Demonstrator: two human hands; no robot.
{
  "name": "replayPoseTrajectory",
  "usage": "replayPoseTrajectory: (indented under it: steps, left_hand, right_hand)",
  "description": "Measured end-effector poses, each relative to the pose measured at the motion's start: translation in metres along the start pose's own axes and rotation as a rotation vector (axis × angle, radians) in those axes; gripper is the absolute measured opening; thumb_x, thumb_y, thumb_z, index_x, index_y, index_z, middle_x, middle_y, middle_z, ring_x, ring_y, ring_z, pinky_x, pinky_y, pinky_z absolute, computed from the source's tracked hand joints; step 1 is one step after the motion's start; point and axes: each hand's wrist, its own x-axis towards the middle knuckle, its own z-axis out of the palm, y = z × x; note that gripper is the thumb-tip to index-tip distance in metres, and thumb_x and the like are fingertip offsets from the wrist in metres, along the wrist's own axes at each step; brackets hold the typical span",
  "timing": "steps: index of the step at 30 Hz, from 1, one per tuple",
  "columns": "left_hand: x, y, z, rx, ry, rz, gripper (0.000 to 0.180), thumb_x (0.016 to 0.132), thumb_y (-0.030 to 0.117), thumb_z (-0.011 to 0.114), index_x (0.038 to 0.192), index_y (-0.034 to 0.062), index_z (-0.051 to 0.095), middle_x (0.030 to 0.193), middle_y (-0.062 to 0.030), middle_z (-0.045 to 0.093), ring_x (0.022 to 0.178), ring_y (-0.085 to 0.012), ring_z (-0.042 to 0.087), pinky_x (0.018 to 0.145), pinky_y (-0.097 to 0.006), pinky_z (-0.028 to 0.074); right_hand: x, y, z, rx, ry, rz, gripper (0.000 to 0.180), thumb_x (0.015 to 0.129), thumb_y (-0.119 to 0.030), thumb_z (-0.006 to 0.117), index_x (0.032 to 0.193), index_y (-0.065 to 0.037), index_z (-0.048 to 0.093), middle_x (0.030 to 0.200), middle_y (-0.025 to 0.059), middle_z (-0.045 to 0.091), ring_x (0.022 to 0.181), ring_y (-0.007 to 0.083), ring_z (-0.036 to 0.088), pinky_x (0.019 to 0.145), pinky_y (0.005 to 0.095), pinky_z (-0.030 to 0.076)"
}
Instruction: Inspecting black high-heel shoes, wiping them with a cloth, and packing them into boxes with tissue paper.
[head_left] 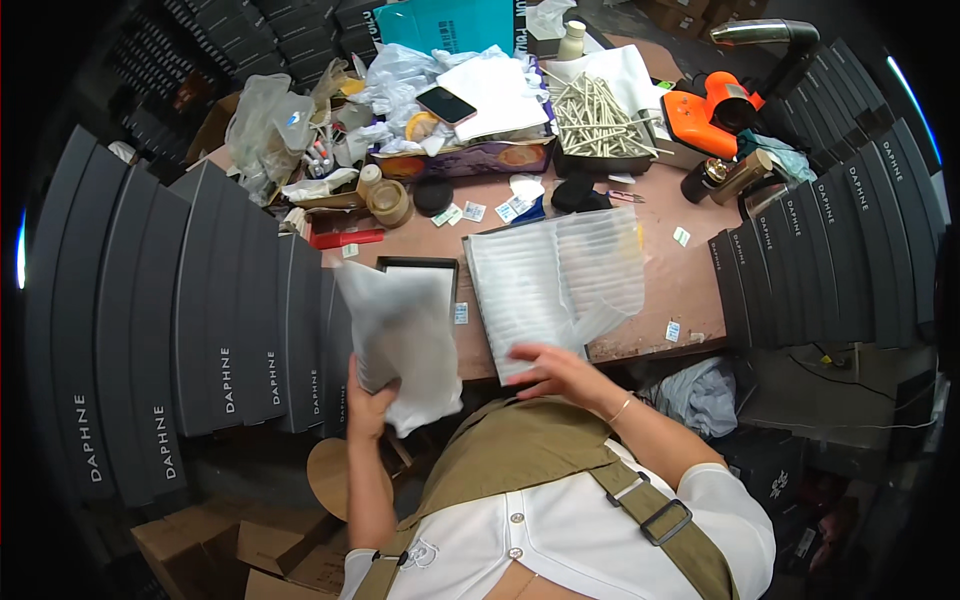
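Note:
My left hand [368, 408] grips the lower edge of a whitish, translucent wrapped packet [405, 335], lifted at the table's near left side; what is inside shows only as a faint brownish shape. My right hand [562, 378] has its fingers apart and holds nothing. It hovers at the near edge of a ribbed white wrapping sheet [515, 285], which lies over a dark, flat box whose rim shows along the left. Partly hidden behind the packet is an open black box [452, 272] with a white inside.
Stacks of dark grey shoeboxes [225, 300] [830, 240] flank the pink table [665, 265]. At the back are a tray of pale sticks [600, 115], a phone [446, 105] on white paper, an orange tool [700, 125], jars and small labels. Cardboard cartons [200, 545] stand below left.

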Motion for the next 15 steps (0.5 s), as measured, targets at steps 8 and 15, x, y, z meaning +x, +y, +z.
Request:
replayPoseTrajectory:
  steps: [8, 15]
  left_hand:
    - [0.095, -0.008, 0.129, -0.307, -0.091, -0.097, 0.088, 0.083, 0.002, 0.062, 0.149, 0.0094, 0.004, 0.136, -0.0166, 0.037, 0.119, -0.0235, 0.045, 0.096, -0.034, 0.043]
    - [0.119, -0.135, 0.214, 0.624, -0.221, -0.01, 0.057, 0.088, 0.021, 0.056, 0.133, -0.0087, 0.039, 0.136, -0.0249, 0.041, 0.126, -0.0377, 0.042, 0.103, -0.04, 0.036]
  right_hand:
    - [0.008, -0.011, -0.011, -1.077, 0.397, -0.516, 0.084, 0.081, -0.015, 0.065, 0.148, -0.007, 0.015, 0.133, 0.0311, 0.041, 0.125, 0.0448, 0.04, 0.104, 0.0418, 0.035]
    - [0.088, 0.059, -0.108, -1.185, 0.659, -0.487, 0.079, 0.083, -0.015, 0.064, 0.142, 0.006, 0.017, 0.132, 0.0366, 0.037, 0.119, 0.0482, 0.043, 0.1, 0.0437, 0.038]
